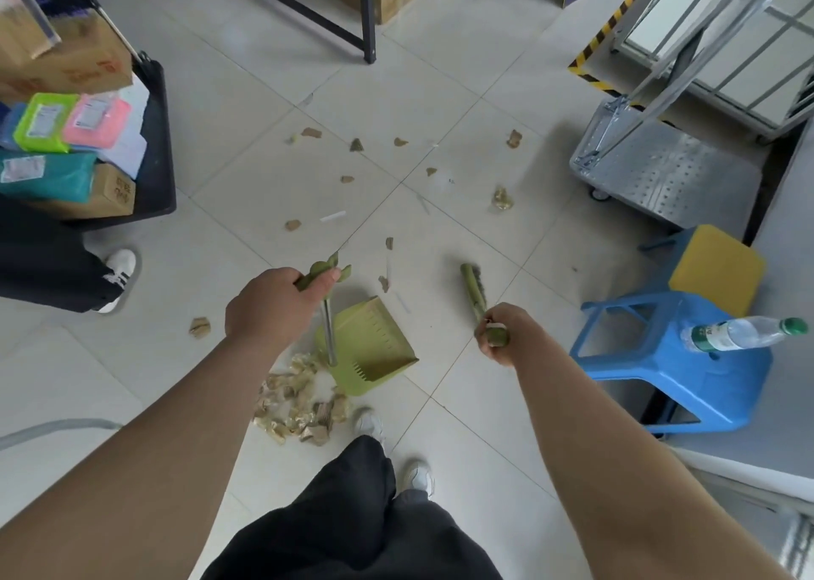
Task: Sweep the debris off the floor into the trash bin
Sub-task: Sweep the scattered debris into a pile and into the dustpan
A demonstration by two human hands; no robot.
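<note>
Shelf cart (159, 147) with boxes sits at 9 o'clock, not part of the task. A lone cardboard scrap (199, 326) lies on the tiled floor (132, 381) at 8 o'clock, apart from everything else. Left hand (264, 306) is curled tight round the green top of the dustpan's metal pole, and the dustpan (374, 341) sits on the floor at centre, its tray looking empty. The debris pile (295, 403) is heaped at 7 o'clock of the pan, just beside its near corner and outside it, in front of the person's shoes. So the gathering is partly done, nothing is scooped. Loose scraps (356, 144) are strewn from 11 to 1 o'clock, well apart from the pile, with a few small bits close to the pan at 12. Broom (473, 288) angles up at 1 o'clock of the pan, its head blurred and near the floor; right hand (502, 333) is clamped round its handle end. The two hands are apart, one tool each. A crumpled wad (502, 198) lies at 1 o'clock, near the platform trolley (660, 174). Blue stool (660, 359) at 3 o'clock carries a water bottle (740, 335). No trash bin can be made out. Judged: roughly midway. Outlying scraps need collecting, then the pile must go into the pan and be emptied.
</note>
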